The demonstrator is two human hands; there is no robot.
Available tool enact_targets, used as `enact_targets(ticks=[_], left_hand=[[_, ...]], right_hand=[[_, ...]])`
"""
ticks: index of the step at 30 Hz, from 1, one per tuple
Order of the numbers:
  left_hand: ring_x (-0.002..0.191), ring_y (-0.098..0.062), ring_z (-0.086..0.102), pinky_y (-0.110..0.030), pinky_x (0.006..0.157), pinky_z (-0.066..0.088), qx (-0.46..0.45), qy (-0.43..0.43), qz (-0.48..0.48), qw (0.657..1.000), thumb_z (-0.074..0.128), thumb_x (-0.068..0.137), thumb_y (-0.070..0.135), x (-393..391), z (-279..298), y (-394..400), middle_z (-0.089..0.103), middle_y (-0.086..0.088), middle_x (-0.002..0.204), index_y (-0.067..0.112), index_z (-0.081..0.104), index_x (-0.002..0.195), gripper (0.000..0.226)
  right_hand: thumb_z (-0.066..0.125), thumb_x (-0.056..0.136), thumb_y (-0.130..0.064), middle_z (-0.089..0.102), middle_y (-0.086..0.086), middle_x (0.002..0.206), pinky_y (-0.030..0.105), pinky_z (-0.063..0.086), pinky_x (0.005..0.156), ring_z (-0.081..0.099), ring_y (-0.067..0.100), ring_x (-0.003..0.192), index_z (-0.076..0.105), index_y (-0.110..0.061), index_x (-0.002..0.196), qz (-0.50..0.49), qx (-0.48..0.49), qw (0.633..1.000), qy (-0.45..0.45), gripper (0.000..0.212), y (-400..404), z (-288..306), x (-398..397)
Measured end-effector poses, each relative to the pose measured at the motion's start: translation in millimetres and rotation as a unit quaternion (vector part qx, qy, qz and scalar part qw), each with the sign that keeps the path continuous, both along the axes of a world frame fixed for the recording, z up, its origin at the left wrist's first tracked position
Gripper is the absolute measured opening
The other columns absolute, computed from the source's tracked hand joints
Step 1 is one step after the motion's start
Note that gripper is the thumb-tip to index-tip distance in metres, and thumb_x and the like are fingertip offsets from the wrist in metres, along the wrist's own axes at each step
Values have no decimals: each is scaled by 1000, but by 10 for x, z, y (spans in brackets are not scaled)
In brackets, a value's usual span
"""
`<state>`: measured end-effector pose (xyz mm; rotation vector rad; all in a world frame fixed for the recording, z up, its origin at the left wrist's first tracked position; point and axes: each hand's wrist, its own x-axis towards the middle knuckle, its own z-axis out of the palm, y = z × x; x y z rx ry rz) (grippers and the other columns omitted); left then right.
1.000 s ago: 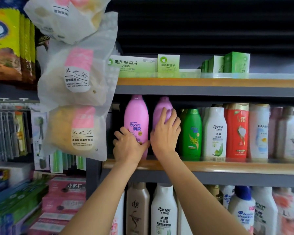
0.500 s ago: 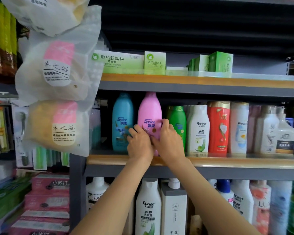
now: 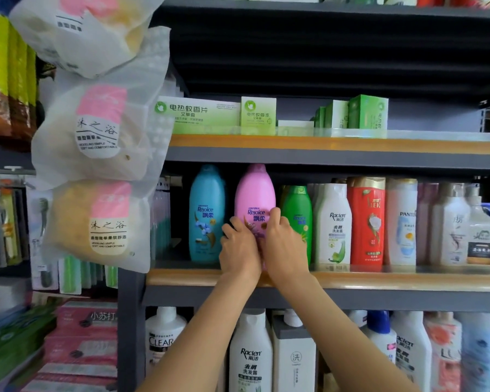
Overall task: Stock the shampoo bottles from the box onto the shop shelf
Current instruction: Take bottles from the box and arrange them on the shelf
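Note:
A pink Rejoice shampoo bottle (image 3: 254, 196) stands upright on the middle shelf (image 3: 379, 280), between a blue Rejoice bottle (image 3: 205, 213) and a green bottle (image 3: 297, 210). My left hand (image 3: 238, 250) grips the pink bottle's lower left side, fingers curled round it. Curled round its lower right side, my right hand (image 3: 283, 247) has its fingertips on the label. Both forearms reach up from below. The box is out of view.
White, red and pale bottles (image 3: 365, 222) fill the shelf to the right. Green cartons (image 3: 258, 116) sit on the shelf above, more bottles (image 3: 251, 355) below. Bagged bath sponges (image 3: 96, 128) hang at the left beside the shelf post (image 3: 129, 329).
One second ago my hands worked on two pink bottles further left; the view has since shifted and both hands now hold one pink bottle beside the blue one. Little moved in the last half second.

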<state>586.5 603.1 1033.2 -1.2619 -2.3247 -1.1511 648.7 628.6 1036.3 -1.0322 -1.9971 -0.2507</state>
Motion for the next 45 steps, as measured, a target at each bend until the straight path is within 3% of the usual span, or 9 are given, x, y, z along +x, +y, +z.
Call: enact_targets(ticks=[13, 15, 17, 25, 31, 37, 40, 43, 45], left_hand=[[118, -36, 48, -41, 87, 44, 2, -4, -32, 999, 49, 93, 20, -27, 9, -88, 39, -17, 130, 4, 28, 131, 46], [124, -34, 44, -40, 95, 41, 45, 10, -44, 998, 54, 91, 25, -140, -26, -187, 39, -15, 135, 5, 29, 136, 56], [123, -32, 44, -39, 95, 40, 127, 20, -27, 991, 55, 89, 21, -316, -75, -278, 42, -14, 132, 6, 37, 132, 49], [120, -36, 48, -45, 95, 44, 104, -74, -4, 992, 48, 93, 13, -900, 7, -284, 46, -20, 134, 6, 26, 144, 56], [117, -29, 52, -44, 101, 43, 78, -173, -133, 973, 53, 93, 22, -1024, 79, -221, 48, -11, 136, 25, 8, 149, 72], [118, -38, 47, -47, 99, 42, 74, -179, -21, 981, 60, 86, 38, -1028, 73, -199, 40, -20, 134, 24, -8, 149, 93], [125, -42, 39, -52, 104, 35, 57, -148, 57, 986, 64, 82, 41, -1009, 75, -237, 31, -23, 139, 18, -11, 148, 102], [128, -42, 35, -49, 103, 32, 39, -91, 106, 989, 62, 84, 39, -978, 62, -241, 25, -23, 143, 9, -10, 148, 100], [125, -40, 39, -47, 98, 37, 38, -60, 124, 990, 58, 87, 39, -969, 32, -221, 26, -23, 141, 6, -10, 147, 97]], right_hand=[[52, 92, -17, 60, 9, 107, 35, 48, 69, 63, 29, 97, 43, -10, 118, 31, 15, 999, 22, 29, -15, -22, 51], [61, 84, -13, 64, 12, 96, 33, 49, 62, 66, 32, 86, 54, -6, 105, 71, 42, 995, 59, 24, -76, -24, 5], [57, 86, -12, 63, 14, 107, 36, 50, 74, 63, 32, 96, 54, -4, 111, 144, 22, 986, 81, 26, -180, -22, -117], [48, 93, -11, 19, 25, 147, 36, 24, 112, 27, 38, 135, 5, 9, 143, 240, -204, 947, 54, 69, -231, 62, -846], [41, 95, -6, 17, 24, 149, 38, 27, 109, 33, 37, 132, -18, -2, 146, 248, -285, 925, 36, 78, -165, 84, -910], [43, 89, 4, 33, 25, 143, 39, 33, 108, 39, 38, 129, -4, -6, 150, 272, -247, 930, 6, 78, -138, 70, -896], [43, 86, 6, 45, 24, 135, 40, 38, 105, 45, 38, 124, 20, -4, 146, 278, -231, 933, -7, 65, -139, 72, -902], [47, 85, 4, 41, 21, 135, 37, 35, 104, 43, 36, 123, 37, 1, 134, 213, -134, 968, 11, 50, -90, 143, -927], [47, 88, 1, 26, 23, 145, 35, 28, 107, 35, 37, 129, 25, 2, 141, 160, -68, 985, -1, 57, -42, 208, -1003]])
